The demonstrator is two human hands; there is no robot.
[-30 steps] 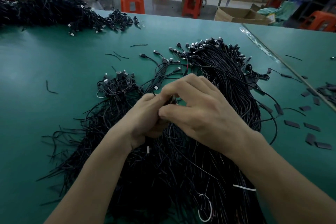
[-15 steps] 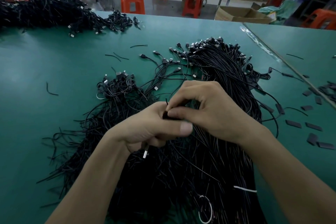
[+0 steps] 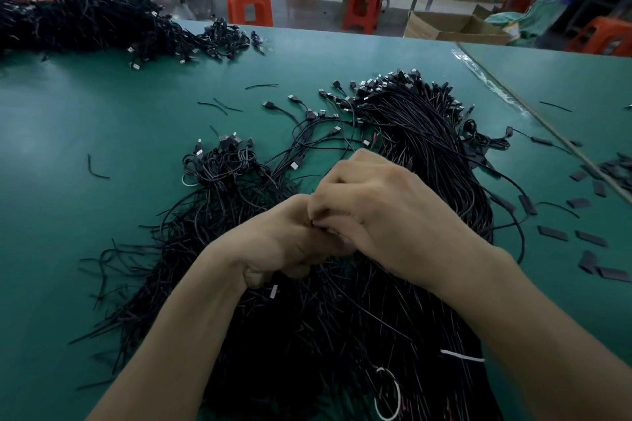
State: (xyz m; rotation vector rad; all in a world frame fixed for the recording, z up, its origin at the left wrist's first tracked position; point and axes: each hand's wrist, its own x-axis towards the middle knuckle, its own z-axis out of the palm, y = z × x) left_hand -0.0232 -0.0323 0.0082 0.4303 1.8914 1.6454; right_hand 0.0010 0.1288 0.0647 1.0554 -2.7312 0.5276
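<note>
R hand (image 3: 386, 212) is closing tighter onto L hand (image 3: 284, 243) vs prev frame. Both are gripping one cable (image 3: 273, 291), running thru L hand, plug end pointing back at the worker, over the pile (image 3: 342, 335) on the table (image 3: 102, 120) — L hand nearer the plug.

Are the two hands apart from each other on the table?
No, the left hand and right hand touch above the cable pile, both curled round a thin black cable.
</note>
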